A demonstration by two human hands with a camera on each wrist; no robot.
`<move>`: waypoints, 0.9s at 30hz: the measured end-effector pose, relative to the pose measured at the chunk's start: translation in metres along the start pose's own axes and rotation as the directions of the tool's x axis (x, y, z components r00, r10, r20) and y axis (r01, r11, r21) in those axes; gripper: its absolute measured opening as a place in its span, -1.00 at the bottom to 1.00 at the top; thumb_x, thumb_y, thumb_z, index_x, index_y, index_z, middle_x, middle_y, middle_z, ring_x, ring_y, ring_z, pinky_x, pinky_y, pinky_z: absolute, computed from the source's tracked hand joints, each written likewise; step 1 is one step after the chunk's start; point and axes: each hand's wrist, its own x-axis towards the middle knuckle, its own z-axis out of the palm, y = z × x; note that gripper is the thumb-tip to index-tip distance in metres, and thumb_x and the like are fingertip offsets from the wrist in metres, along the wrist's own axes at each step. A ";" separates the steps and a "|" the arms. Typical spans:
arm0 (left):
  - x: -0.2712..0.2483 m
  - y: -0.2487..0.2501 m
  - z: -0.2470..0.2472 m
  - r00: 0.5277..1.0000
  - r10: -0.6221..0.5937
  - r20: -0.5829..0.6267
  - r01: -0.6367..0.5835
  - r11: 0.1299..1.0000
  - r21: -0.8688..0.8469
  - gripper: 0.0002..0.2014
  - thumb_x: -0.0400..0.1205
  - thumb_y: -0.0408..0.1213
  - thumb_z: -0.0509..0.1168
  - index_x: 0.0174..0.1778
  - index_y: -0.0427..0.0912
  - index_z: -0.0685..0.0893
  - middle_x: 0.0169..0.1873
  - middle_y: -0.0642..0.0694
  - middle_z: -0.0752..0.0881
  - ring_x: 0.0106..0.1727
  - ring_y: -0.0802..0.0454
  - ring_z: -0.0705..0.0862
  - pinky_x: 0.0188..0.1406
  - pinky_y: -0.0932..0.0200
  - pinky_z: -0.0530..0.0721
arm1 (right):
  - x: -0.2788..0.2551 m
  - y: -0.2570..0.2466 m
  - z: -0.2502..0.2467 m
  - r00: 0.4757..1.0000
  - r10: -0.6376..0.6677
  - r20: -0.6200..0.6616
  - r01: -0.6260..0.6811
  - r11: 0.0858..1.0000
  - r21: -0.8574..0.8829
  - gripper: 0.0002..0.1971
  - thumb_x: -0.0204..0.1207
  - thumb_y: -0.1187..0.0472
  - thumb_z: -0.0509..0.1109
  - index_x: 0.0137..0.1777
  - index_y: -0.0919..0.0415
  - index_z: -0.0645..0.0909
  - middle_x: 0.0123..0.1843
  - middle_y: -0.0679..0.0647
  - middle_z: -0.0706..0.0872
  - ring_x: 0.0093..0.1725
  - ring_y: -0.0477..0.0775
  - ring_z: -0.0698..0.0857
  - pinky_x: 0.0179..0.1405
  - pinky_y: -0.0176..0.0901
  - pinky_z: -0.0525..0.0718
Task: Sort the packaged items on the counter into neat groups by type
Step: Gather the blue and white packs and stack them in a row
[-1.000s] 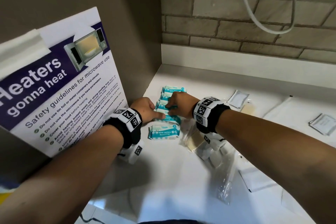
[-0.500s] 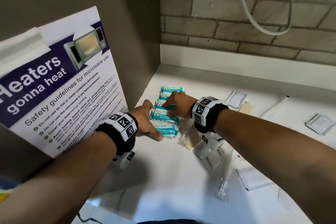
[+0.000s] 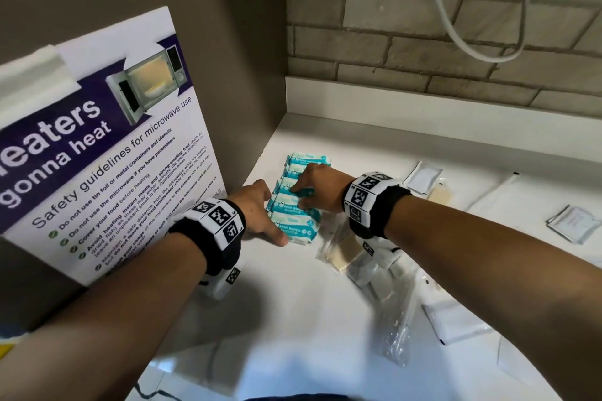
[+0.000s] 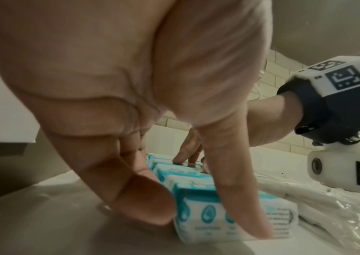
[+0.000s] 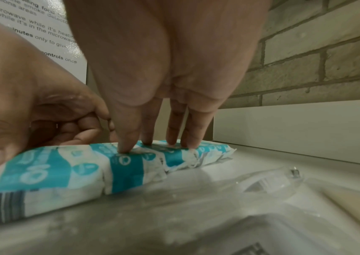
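The white tabletop (image 3: 374,153) carries a row of teal-and-white wipe packs (image 3: 294,205) in its far left corner, the row running from the back edge toward the person, each pack's long axis lying across the row. About 5 packs show; the exact count is unclear under the fingers. The left hand (image 3: 257,215) presses the row's left side and near end with fingers straight. The right hand (image 3: 317,187) presses straight fingertips on the packs' tops. 2 white sachets (image 3: 423,177) lie well apart on the right.
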 end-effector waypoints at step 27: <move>0.004 0.000 -0.005 0.997 -0.001 0.072 -0.001 1.000 0.021 -0.06 0.08 -0.23 0.77 0.34 0.01 0.42 -0.07 0.16 0.82 -0.14 0.18 0.82 -0.09 0.17 0.77 | 0.034 0.017 -0.023 0.987 0.159 0.011 -0.158 0.985 -0.073 -0.58 0.53 -0.12 0.38 0.22 0.17 0.65 0.29 0.20 0.56 0.25 0.24 0.55 0.17 -0.03 0.54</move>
